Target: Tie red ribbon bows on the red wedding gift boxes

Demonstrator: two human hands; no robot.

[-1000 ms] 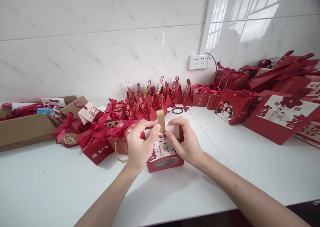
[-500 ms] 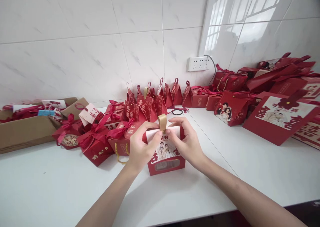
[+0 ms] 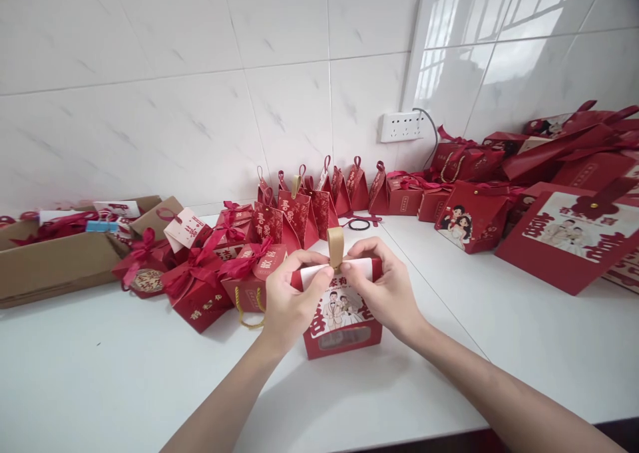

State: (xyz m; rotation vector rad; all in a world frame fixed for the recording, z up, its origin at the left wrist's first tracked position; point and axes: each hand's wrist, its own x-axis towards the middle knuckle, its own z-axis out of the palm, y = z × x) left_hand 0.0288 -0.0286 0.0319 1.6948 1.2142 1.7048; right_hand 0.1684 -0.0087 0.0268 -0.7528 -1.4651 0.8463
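A red gift box [image 3: 344, 342] with a clear oval window and a printed couple on its white front panel stands upright on the white table. A gold ribbon loop [image 3: 336, 245] rises from the middle of its top edge. My left hand [image 3: 295, 293] grips the top edge from the left, thumb on the front near the ribbon's base. Opposite it, my right hand [image 3: 388, 285] pinches the same edge from the right. Both thumbs almost meet under the loop, and the fingers behind the box are partly hidden.
Behind my hands stand several small triangular red boxes [image 3: 295, 213]. Ribbon-tied boxes [image 3: 197, 290] and a cardboard carton [image 3: 54, 267] sit to the left. More red boxes [image 3: 469, 217] pile up at right. A black ring [image 3: 359, 225] lies on the table [image 3: 124, 386], below a wall socket [image 3: 402, 127].
The whole scene has shifted slightly right in view. Both hands keep their hold on the gift box's top edge, and the thumbs sit about the same, close to the ribbon.
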